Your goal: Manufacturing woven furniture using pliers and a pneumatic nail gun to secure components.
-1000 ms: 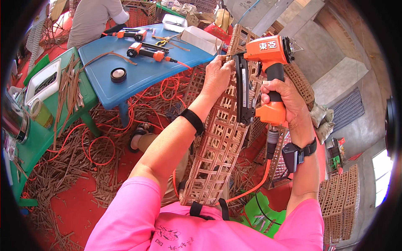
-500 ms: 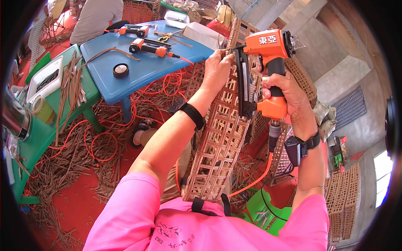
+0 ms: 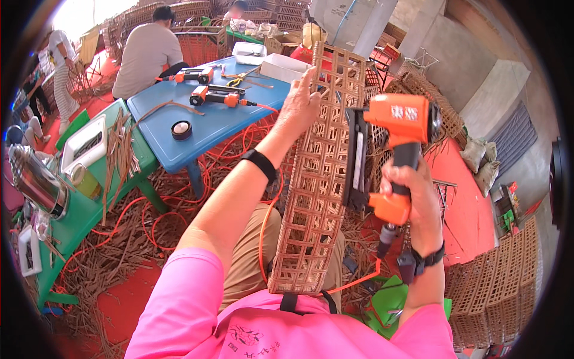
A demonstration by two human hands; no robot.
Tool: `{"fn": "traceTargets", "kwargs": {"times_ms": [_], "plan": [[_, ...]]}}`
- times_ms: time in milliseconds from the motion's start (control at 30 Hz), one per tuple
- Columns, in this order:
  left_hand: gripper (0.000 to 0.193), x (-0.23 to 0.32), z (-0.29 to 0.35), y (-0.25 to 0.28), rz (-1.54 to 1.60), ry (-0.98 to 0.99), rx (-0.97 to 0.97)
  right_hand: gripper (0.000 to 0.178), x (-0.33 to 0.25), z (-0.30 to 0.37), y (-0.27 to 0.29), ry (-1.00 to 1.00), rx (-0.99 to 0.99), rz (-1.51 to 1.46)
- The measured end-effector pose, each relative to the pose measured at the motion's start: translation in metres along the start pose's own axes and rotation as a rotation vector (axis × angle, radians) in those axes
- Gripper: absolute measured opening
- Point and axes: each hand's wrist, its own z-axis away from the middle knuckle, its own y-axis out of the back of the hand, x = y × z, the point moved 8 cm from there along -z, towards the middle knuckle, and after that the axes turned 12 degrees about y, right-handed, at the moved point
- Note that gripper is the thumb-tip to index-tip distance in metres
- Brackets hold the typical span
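Observation:
A long brown woven basket stands tilted in front of me, its lower end against my lap and its open lattice side facing up. My left hand grips its left edge near the far end. In my right hand is an orange and black air stapler, the fingers wrapped round its black handle. The stapler's long black magazine points toward the basket's right side, with a small gap seeming to lie between them. An orange air hose runs from the handle's bottom.
Two more air staplers, pliers and a tape roll lie on a blue table. A green table at left bears a steel flask and cane strips. Cane scraps and hoses cover the floor. Stacked baskets stand right; a person sits beyond.
The stapler has moved down and to the right, away from the basket's far end. My left hand has shifted slightly left along the edge. The view has tilted up.

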Motion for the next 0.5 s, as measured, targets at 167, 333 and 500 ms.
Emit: {"fn": "traceTargets", "kwargs": {"times_ms": [167, 333, 500], "plan": [[0.055, 0.031, -0.010, 0.005, -0.482, -0.104, -0.321, 0.027, 0.001, 0.064, 0.035, -0.056, 0.106, -0.025], [0.040, 0.036, -0.021, -0.002, -0.467, -0.106, -0.405, 0.035, 0.007, 0.099, 0.061, -0.078, 0.231, -0.018], [0.037, 0.032, -0.012, -0.012, -0.384, -0.165, -0.369, 0.033, 0.016, 0.108, 0.079, -0.105, 0.257, 0.012]]}}
